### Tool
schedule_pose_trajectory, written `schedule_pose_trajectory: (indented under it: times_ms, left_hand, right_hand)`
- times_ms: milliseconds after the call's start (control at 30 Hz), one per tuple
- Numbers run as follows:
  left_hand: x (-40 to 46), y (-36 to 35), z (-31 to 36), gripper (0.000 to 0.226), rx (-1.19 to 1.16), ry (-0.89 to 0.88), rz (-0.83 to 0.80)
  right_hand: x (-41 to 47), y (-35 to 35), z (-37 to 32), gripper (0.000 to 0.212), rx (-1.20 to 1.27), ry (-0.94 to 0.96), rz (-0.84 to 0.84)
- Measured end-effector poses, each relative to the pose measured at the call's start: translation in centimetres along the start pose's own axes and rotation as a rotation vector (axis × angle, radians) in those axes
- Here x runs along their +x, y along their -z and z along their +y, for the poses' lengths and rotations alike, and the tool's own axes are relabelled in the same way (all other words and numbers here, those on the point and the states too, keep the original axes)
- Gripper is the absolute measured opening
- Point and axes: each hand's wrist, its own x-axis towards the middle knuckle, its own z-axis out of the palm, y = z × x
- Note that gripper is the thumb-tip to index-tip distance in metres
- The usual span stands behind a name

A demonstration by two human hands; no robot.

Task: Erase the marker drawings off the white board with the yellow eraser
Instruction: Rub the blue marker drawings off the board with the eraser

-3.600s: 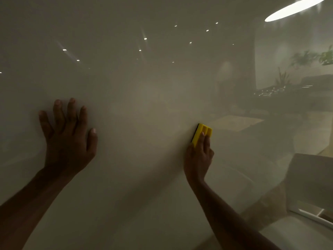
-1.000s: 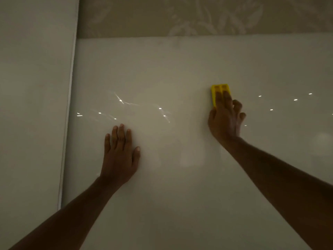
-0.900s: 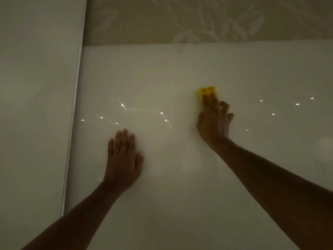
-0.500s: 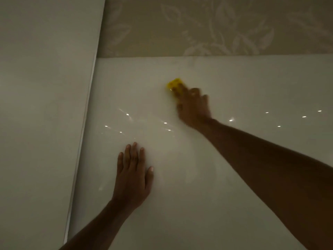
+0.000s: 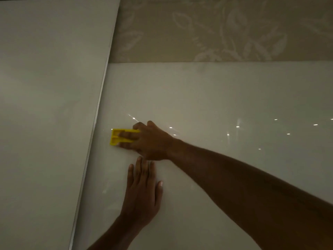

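Note:
The glossy white board fills most of the view in dim light. My right hand presses the yellow eraser flat against the board, close to the board's left edge, fingers pointing left over it. My left hand lies flat on the board just below the right hand, fingers together and holding nothing. I see no marker lines on the visible part of the board; only small light reflections dot it.
A pale wall panel adjoins the board's left edge behind a thin metal strip. Above the board's top edge runs beige wallpaper with a leaf pattern.
My right hand has swept the eraser leftward and down across the board toward its left edge. The view has shifted left and up. The left hand stays flat on the board.

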Motion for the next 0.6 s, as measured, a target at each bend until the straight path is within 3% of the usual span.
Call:
schedule_pose_trajectory:
  times_ms: [100, 300, 400, 467, 600]
  left_hand:
    - [0.2, -0.1, 0.3, 0.063, -0.014, -0.019, 0.009]
    - [0.5, -0.8, 1.4, 0.064, -0.042, -0.048, 0.039]
    - [0.8, -1.3, 2.4, 0.064, -0.038, -0.053, 0.039]
    - [1.2, -1.5, 3.3, 0.065, -0.036, -0.063, 0.046]
    - [2.0, -2.0, 5.5, 0.063, -0.070, -0.093, 0.075]
  right_hand:
    - [-0.8, 0.0, 1.8, 0.059, -0.007, -0.140, 0.070]
    - [-11.3, 0.1, 8.8, 0.067, 0.092, -1.124, 0.269]
    - [-18.5, 0.2, 8.6, 0.065, 0.088, -1.414, 0.315]
    - [-21.5, -0.1, 5.4, 0.064, 0.044, -1.339, 0.300]
    - [-25.9, -1.3, -0.9, 0.072, 0.037, -0.666, 0.170]
